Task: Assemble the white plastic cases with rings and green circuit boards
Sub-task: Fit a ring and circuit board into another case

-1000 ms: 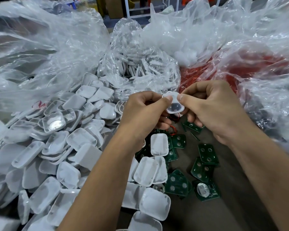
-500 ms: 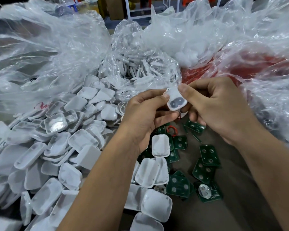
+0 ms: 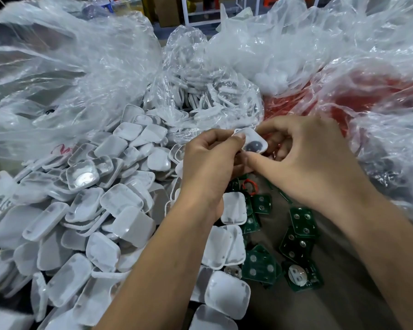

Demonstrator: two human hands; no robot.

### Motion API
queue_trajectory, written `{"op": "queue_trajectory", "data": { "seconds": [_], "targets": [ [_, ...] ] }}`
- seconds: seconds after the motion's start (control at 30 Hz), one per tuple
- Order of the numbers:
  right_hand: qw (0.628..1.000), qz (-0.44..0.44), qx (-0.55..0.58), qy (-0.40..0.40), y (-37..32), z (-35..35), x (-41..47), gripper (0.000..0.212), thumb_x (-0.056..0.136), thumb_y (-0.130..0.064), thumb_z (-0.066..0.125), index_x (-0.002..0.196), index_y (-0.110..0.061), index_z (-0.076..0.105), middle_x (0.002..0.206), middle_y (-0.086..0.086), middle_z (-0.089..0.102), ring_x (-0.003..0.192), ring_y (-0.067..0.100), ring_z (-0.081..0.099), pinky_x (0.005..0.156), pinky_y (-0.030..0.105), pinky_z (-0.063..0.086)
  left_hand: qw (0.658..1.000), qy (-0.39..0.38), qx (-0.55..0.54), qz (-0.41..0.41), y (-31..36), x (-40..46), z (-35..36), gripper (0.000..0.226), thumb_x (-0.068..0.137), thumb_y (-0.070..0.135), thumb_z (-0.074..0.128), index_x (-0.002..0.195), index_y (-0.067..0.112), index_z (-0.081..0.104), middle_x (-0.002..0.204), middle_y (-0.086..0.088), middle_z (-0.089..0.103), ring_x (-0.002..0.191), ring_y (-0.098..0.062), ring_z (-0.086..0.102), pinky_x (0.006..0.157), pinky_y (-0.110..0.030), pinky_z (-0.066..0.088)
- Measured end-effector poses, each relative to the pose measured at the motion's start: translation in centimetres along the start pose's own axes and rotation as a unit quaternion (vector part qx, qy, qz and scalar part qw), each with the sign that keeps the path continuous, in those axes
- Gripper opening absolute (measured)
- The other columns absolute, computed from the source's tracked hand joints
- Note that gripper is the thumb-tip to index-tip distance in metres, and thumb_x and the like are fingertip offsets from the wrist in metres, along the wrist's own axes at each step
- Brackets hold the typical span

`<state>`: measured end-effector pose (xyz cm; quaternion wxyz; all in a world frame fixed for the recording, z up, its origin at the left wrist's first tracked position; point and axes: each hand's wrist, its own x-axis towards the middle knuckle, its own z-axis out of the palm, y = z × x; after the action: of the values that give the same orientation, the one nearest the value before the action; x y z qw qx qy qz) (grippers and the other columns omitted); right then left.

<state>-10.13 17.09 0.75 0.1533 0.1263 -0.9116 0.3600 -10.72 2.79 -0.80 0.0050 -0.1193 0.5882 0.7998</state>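
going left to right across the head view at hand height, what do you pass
pile of white cases → left hand → held white case → right hand → clear bag over red parts

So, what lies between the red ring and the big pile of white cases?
In the head view, the left hand and wrist cover that stretch between the red ring and the pile of white cases.
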Motion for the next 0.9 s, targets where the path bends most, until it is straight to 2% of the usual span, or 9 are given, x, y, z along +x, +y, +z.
{"op": "queue_trajectory", "data": {
  "seconds": [0.17,0.33,0.43,0.5,0.63,0.77,0.83,0.9],
  "targets": [
    [0.999,0.012,-0.019,0.023,0.3,0.3,0.0,0.024,0.077,-0.048,0.079,0.09,-0.028,0.077,0.067,-0.015,0.068,0.07,-0.007,0.062,0.059,0.006,0.043,1.0,-0.003,0.015,0.008,-0.4,0.0,0.1,0.01,0.094,0.008,0.072,0.085,0.01,0.068,0.074,-0.007,0.069,0.056,-0.014,0.064,0.056,-0.024,0.055],
    [0.999,0.011,-0.042,0.033,0.5,0.5,0.0,0.011,0.084,-0.036,0.078,0.087,-0.026,0.077,0.065,-0.015,0.067,0.073,-0.005,0.063,0.067,0.016,0.049,0.999,-0.025,0.024,0.008,-0.7,0.0,0.1,0.011,0.095,0.011,0.072,0.084,0.012,0.07,0.073,-0.006,0.069,0.059,-0.015,0.066,0.055,-0.023,0.054],
    [0.999,0.013,-0.037,0.026,0.7,0.1,0.2,0.01,0.084,-0.035,0.078,0.088,-0.026,0.078,0.067,-0.015,0.069,0.07,-0.004,0.064,0.065,0.019,0.05,0.998,-0.058,0.003,-0.008,-0.5,0.0,0.1,0.008,0.095,0.015,0.072,0.088,0.011,0.072,0.08,-0.009,0.07,0.068,-0.019,0.067,0.058,-0.025,0.056],
    [0.999,0.014,-0.02,0.035,0.7,-0.4,0.4,0.008,0.084,-0.035,0.078,0.085,-0.028,0.078,0.064,-0.017,0.068,0.067,-0.007,0.063,0.06,0.011,0.049,0.995,-0.091,-0.027,-0.022,-0.3,0.1,-0.1,0.007,0.096,0.016,0.071,0.097,0.009,0.071,0.081,-0.008,0.071,0.068,-0.02,0.067,0.062,-0.028,0.059],
    [0.999,-0.008,0.003,0.052,0.4,-1.5,0.4,0.007,0.084,-0.038,0.078,0.084,-0.03,0.079,0.068,-0.02,0.07,0.069,-0.005,0.066,0.06,0.006,0.045,0.973,-0.167,-0.144,-0.063,0.3,0.0,-0.4,0.028,0.088,0.012,0.071,0.115,0.007,0.065,0.082,-0.006,0.074,0.064,-0.017,0.071,0.064,-0.027,0.061],
    [0.999,-0.026,0.011,0.039,0.1,-1.8,0.3,0.013,0.083,-0.041,0.075,0.086,-0.029,0.079,0.073,-0.017,0.071,0.07,0.001,0.067,0.062,0.014,0.049,0.956,-0.213,-0.174,-0.097,0.4,0.2,-0.6,0.043,0.081,0.014,0.072,0.123,0.007,0.067,0.092,-0.01,0.074,0.077,-0.019,0.072,0.069,-0.03,0.063],
    [0.999,-0.033,0.009,0.029,0.0,-1.9,0.3,0.016,0.082,-0.041,0.075,0.091,-0.03,0.08,0.077,-0.014,0.071,0.069,0.005,0.066,0.065,0.022,0.052,0.951,-0.228,-0.18,-0.109,0.3,0.3,-0.8,0.037,0.083,0.01,0.07,0.12,0.007,0.07,0.091,-0.01,0.073,0.081,-0.02,0.07,0.073,-0.031,0.063],
    [0.999,-0.046,0.012,0.024,0.2,-1.9,0.4,0.019,0.082,-0.041,0.077,0.097,-0.03,0.081,0.082,-0.012,0.072,0.072,0.006,0.066,0.066,0.022,0.052,0.94,-0.246,-0.205,-0.114,0.2,0.3,-1.0,0.032,0.086,0.006,0.066,0.118,0.005,0.07,0.088,-0.009,0.074,0.081,-0.019,0.073,0.075,-0.031,0.064]
  ]
}}
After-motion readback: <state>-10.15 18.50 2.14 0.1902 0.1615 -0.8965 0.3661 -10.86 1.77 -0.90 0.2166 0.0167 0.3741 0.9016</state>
